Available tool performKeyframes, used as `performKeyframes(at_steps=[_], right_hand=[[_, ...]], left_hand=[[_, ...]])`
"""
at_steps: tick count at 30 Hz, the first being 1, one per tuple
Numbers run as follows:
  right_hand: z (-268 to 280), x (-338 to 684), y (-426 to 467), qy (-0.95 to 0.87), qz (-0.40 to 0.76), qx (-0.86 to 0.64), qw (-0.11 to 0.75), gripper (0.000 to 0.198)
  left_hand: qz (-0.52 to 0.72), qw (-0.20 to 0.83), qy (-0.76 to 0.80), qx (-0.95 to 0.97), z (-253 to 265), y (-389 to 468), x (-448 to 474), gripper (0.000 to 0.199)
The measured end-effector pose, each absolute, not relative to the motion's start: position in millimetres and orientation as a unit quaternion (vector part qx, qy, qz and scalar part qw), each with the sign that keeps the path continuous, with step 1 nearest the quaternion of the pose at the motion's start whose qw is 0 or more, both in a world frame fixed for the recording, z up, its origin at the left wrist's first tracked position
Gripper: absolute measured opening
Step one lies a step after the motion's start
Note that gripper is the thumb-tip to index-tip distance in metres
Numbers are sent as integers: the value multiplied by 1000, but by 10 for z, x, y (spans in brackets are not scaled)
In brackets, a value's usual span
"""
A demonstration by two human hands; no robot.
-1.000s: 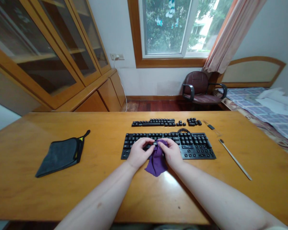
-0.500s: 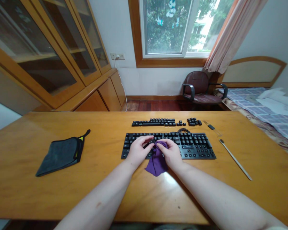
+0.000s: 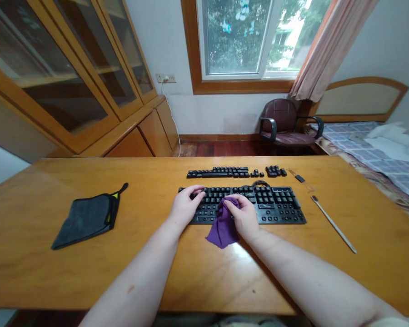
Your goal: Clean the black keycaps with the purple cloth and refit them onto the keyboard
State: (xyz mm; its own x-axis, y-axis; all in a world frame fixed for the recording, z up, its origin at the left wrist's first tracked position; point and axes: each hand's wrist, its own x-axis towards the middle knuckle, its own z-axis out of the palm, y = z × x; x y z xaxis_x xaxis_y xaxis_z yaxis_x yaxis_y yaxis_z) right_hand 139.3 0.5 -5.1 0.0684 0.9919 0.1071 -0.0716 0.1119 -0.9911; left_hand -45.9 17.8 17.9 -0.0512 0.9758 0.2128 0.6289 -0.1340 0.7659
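Observation:
A black keyboard point(image 3: 218, 214) lies on the wooden desk; caps sit on its upper rows, while lower rows and part of the number pad show bare sockets. Over its left end is my left hand point(image 3: 187, 206), thumb and index finger curled close together. Whatever sits between those fingertips is too small and dark to make out. My right hand point(image 3: 246, 218) pinches a purple cloth point(image 3: 222, 230) above the keyboard's middle, and the cloth hangs down past the front edge. Behind the keyboard, loose black keycaps point(image 3: 221, 172) stand in rows, with another group point(image 3: 275, 171) farther right.
A wire keycap puller point(image 3: 300, 178) and a long thin brush point(image 3: 336, 226) lie at the right. On the left rests a folded dark grey cloth pouch point(image 3: 88, 220). The keyboard's cable point(image 3: 260, 183) is bunched behind it. A chair point(image 3: 282, 120) stands beyond the desk.
My left hand has moved left, away from the purple cloth, to the keyboard's left part. The right hand stays almost in place, still gripping the cloth.

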Motion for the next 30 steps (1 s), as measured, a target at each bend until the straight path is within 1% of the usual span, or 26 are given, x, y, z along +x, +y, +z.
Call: performKeyframes(at_steps=[2,7,11,14,20,30], right_hand=[[-52,1392,6,-490,476,-470,559,19],[-55,1399,9,-492,477,-470,556,19],[-58,1401,8,-495,476,-470,555,19],[-59,1398,11,-496,472,-472,555,18],[-66,1395,16,-501,470,-475,550,19],[-76,1385,19,-502,467,-476,551,19]], left_hand=[[341,229,614,674,198,191,-492,28],[250,153,550,782,247,189,-541,25],[213,159,517,814,241,195,-586,20],[201,157,525,812,232,198,-602,17],[177,145,548,804,262,176,-579,17],[184,145,558,796,230,182,-559,14]])
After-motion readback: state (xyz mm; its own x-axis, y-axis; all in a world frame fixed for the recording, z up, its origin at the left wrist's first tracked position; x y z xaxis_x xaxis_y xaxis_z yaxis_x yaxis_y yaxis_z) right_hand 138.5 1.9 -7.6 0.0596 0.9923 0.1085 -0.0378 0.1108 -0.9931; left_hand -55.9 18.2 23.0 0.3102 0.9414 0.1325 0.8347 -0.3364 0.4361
